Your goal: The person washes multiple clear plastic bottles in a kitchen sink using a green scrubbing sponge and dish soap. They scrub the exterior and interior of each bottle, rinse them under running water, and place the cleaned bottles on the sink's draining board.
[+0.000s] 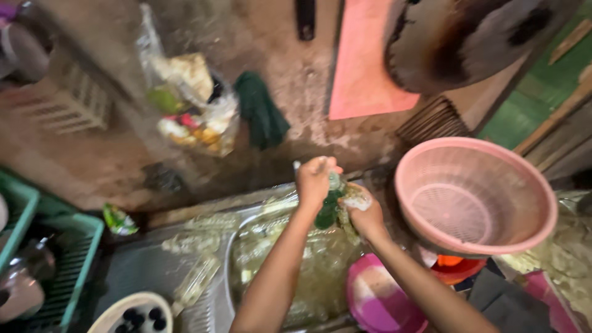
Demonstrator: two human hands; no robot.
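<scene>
Both of my hands meet over the far end of a metal sink (231,246). My left hand (313,180) is closed around a small pale utensil whose tip pokes out above the fist. My right hand (362,213) grips a dark green scrub pad (327,211) covered with white foam, pressed against the utensil. The picture is blurred, so the kind of utensil is unclear. The sink basin below holds several soapy, glassy items.
A pink plastic colander (475,194) sits at the right above an orange bowl (456,270). A pink bowl (376,299) lies near my right forearm. A green crate (61,265) is left; a plastic bag of food (191,111) and green cloth (262,111) hang behind.
</scene>
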